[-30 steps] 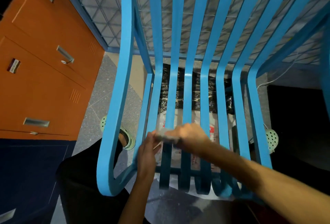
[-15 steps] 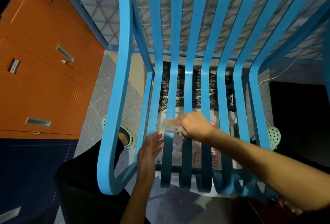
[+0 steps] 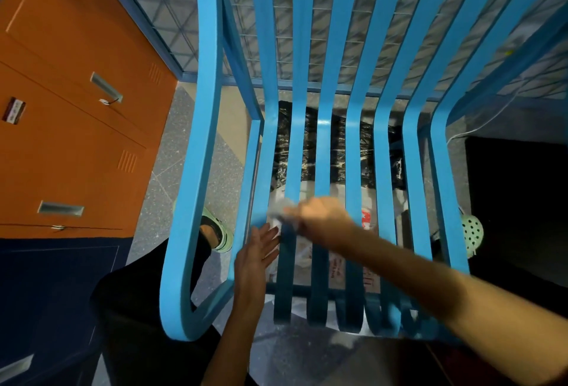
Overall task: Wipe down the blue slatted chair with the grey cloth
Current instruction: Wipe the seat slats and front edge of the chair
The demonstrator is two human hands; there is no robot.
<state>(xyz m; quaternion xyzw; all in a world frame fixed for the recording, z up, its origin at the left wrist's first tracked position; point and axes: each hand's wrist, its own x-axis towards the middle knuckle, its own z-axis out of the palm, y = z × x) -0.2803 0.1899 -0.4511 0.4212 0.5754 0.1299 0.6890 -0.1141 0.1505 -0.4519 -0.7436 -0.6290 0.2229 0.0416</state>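
Note:
The blue slatted chair (image 3: pixel 324 146) fills the view, its seat slats running away from me and curving up into the back. My right hand (image 3: pixel 322 216) grips the grey cloth (image 3: pixel 281 212), blurred, against the left seat slats near the middle of the seat. My left hand (image 3: pixel 256 258) lies with straight fingers against the leftmost seat slat, just below and left of the cloth, holding nothing.
Orange metal lockers (image 3: pixel 76 115) stand at the left. A black plastic sheet (image 3: pixel 338 152) and white printed bags (image 3: pixel 338 250) lie on the floor under the seat. My foot in a pale green shoe (image 3: pixel 219 232) shows left of the seat; another pale green shoe (image 3: pixel 471 232) at right.
My right hand with the cloth slid away along the slats, then came back toward the left front. My left hand let go of the cloth end and flattened on the slat.

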